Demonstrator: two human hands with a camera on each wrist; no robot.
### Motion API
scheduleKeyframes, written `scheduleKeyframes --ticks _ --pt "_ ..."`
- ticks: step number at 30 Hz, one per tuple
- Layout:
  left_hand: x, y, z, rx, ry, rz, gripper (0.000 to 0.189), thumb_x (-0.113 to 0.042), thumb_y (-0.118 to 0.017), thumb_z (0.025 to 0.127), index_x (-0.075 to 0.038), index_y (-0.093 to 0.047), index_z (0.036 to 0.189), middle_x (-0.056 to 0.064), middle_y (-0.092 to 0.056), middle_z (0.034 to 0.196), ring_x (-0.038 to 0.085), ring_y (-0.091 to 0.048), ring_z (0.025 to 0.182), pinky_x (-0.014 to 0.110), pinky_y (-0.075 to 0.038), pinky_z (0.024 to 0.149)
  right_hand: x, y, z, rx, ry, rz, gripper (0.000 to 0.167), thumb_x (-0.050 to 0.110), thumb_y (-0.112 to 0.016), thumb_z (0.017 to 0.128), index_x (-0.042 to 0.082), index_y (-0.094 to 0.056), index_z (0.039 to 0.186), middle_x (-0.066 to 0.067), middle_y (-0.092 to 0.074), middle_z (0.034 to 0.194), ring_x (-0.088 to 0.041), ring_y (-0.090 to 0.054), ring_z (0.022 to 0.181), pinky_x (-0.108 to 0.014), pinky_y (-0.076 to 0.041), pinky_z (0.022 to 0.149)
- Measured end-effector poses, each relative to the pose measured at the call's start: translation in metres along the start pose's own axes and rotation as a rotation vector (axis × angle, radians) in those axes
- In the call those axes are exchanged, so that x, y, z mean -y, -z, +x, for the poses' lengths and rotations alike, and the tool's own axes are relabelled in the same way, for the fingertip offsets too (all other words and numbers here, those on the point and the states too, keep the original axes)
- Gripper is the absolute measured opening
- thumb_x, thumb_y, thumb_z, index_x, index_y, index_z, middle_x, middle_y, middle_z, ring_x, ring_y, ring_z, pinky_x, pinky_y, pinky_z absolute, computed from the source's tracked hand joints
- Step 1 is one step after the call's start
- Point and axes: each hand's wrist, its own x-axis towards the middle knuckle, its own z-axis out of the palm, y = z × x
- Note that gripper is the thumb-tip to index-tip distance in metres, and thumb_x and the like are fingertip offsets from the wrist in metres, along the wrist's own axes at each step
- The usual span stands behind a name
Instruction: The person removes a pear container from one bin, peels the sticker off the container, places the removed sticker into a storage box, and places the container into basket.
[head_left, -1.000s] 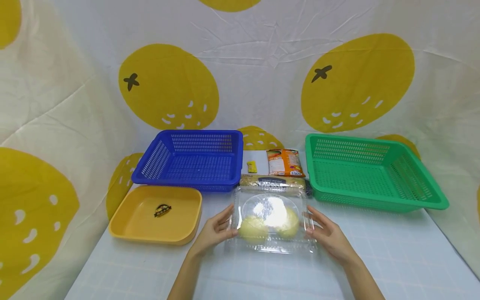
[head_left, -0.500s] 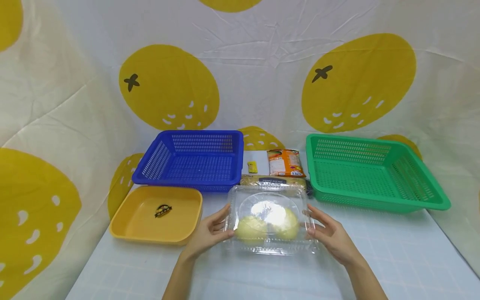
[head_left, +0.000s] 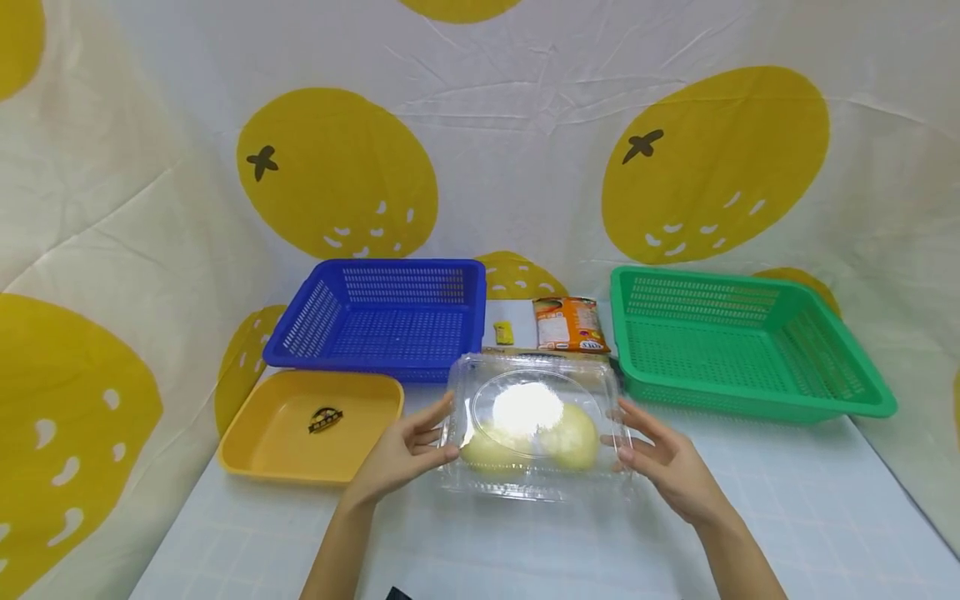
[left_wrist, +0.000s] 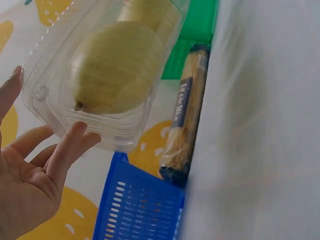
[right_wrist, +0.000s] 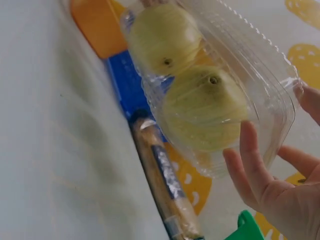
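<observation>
A clear plastic clamshell box (head_left: 543, 492) is held up off the table in front of me, its lid closed and slightly tilted. Inside lie two pale yellow-green round fruits (head_left: 570, 437), which look like pears; a short stem shows on one fruit (left_wrist: 115, 70) in the left wrist view. My left hand (head_left: 405, 454) grips the left end, thumb against the edge and fingers underneath. On the opposite end my right hand (head_left: 667, 462) does the same, its fingers (right_wrist: 255, 160) seen under the box in the right wrist view.
Behind the box lies a long noodle-like packet (left_wrist: 185, 115), mostly covered in the head view. Farther back are an orange packet (head_left: 570, 323) and a small yellow sachet (head_left: 503, 333). Blue basket (head_left: 375, 365) and yellow tray (head_left: 300, 477) stand left, green basket (head_left: 750, 404) right.
The box has risen and shifted slightly left and away, tilting a little and covering more of the long packet. Both hands moved with it, the left one farther left.
</observation>
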Motion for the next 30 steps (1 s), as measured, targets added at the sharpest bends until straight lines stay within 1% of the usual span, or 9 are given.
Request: scheduleKeyframes --ticks 4,9,11,16,18,20,23,25,30 --pt "-0.01 0.011 0.005 0.006 0.002 0.019 0.07 -0.014 -0.069 0.086 -0.007 -0.034 0.146 0.022 -0.035 0.145 0.041 -0.048 0.121 0.031 -0.048 0.091 0.011 -0.005 0.01 -0.03 -0.028 -0.034 0.06 -0.009 -0.05 0.091 -0.003 -0.026 0.146 -0.001 -0.045 0.133 -0.013 -0.06 0.109 -0.03 -0.055 0.076" --pt "-0.018 0.023 0.013 0.001 -0.021 0.059 0.068 -0.016 -0.068 0.087 -0.01 -0.034 0.146 0.021 -0.036 0.145 0.039 -0.045 0.125 0.032 -0.046 0.093 0.017 -0.007 0.025 -0.062 -0.061 -0.096 0.062 -0.004 -0.054 0.091 0.0 -0.026 0.146 -0.025 -0.032 0.14 -0.01 -0.06 0.108 -0.029 -0.055 0.078" --pt "-0.021 0.029 0.017 0.001 -0.033 0.075 0.067 -0.016 -0.067 0.088 -0.01 -0.034 0.146 0.022 -0.037 0.144 0.04 -0.044 0.125 0.033 -0.046 0.093 0.018 -0.007 0.032 -0.072 -0.078 -0.13 0.063 -0.002 -0.056 0.092 0.002 -0.027 0.147 -0.03 -0.027 0.142 -0.011 -0.058 0.11 -0.028 -0.054 0.08" --pt "-0.025 0.044 0.028 0.005 -0.06 0.089 0.066 -0.012 -0.065 0.089 -0.007 -0.033 0.146 0.026 -0.038 0.142 0.041 -0.044 0.124 0.035 -0.046 0.092 0.02 -0.009 0.052 -0.083 -0.096 -0.176 0.063 0.002 -0.058 0.091 0.003 -0.028 0.147 -0.029 -0.03 0.142 -0.038 -0.049 0.118 -0.026 -0.052 0.082" --pt "-0.026 0.05 0.033 0.0 -0.06 0.092 0.066 -0.011 -0.065 0.089 -0.006 -0.032 0.146 0.026 -0.037 0.143 0.041 -0.044 0.124 0.035 -0.047 0.091 0.02 -0.009 0.061 -0.08 -0.102 -0.179 0.064 0.004 -0.059 0.091 0.004 -0.028 0.147 -0.028 -0.031 0.142 -0.045 -0.045 0.118 -0.024 -0.051 0.083" --pt "-0.028 0.056 0.037 -0.004 -0.053 0.093 0.067 -0.011 -0.065 0.089 -0.006 -0.032 0.146 0.025 -0.037 0.143 0.041 -0.045 0.124 0.035 -0.047 0.091 0.021 -0.009 0.071 -0.076 -0.106 -0.172 0.064 0.005 -0.06 0.091 0.005 -0.029 0.147 -0.027 -0.032 0.143 -0.041 -0.049 0.118 -0.024 -0.051 0.083" --pt "-0.031 0.065 0.042 -0.011 -0.034 0.091 0.067 -0.013 -0.066 0.088 -0.009 -0.033 0.147 0.024 -0.037 0.144 0.041 -0.045 0.124 0.038 -0.046 0.092 0.022 -0.009 0.085 -0.067 -0.098 -0.15 0.065 0.004 -0.06 0.09 0.005 -0.029 0.147 -0.026 -0.034 0.143 -0.028 -0.057 0.112 -0.024 -0.051 0.084" --pt "-0.033 0.072 0.046 -0.016 -0.014 0.087 0.067 -0.015 -0.066 0.088 -0.011 -0.033 0.147 0.021 -0.037 0.145 0.039 -0.045 0.125 0.04 -0.045 0.093 0.023 -0.01 0.095 -0.063 -0.096 -0.132 0.065 0.004 -0.06 0.09 0.005 -0.029 0.147 -0.027 -0.035 0.142 -0.022 -0.058 0.111 -0.025 -0.051 0.084" --pt "-0.033 0.091 0.054 -0.025 0.038 0.077 0.067 -0.018 -0.065 0.089 -0.017 -0.032 0.147 0.014 -0.037 0.147 0.032 -0.04 0.131 0.044 -0.041 0.099 0.023 -0.017 0.118 -0.062 -0.143 -0.125 0.067 0.01 -0.063 0.089 0.01 -0.03 0.148 -0.022 -0.036 0.143 -0.032 -0.047 0.121 -0.024 -0.049 0.086"
